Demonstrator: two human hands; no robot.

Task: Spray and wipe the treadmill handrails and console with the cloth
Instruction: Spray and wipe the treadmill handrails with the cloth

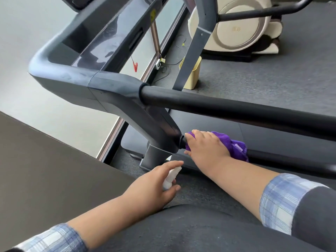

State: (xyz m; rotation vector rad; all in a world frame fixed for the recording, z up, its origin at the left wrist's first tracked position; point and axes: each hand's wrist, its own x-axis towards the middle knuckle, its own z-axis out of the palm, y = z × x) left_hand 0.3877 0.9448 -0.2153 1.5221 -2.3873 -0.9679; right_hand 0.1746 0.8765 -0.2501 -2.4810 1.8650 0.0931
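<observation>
Nearest, the left hand (154, 186) curls its fingers (173, 163) round a small white spray bottle (171, 177), held low near the floor. Beyond it, the right hand (205, 148) grips a purple microfibre cloth (234, 146) wrapped over the lower black treadmill handrail (291, 159), beside the grey console frame (112, 88).

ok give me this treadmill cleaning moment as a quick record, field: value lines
right hand: right hand grips the purple cloth around the lower handrail, beside its joint with the frame
left hand: left hand holds a small white spray bottle, nozzle towards the treadmill
upper handrail: upper handrail untouched
console: console glossy, no hand on it
background: yellow bin, red safety clip
</observation>
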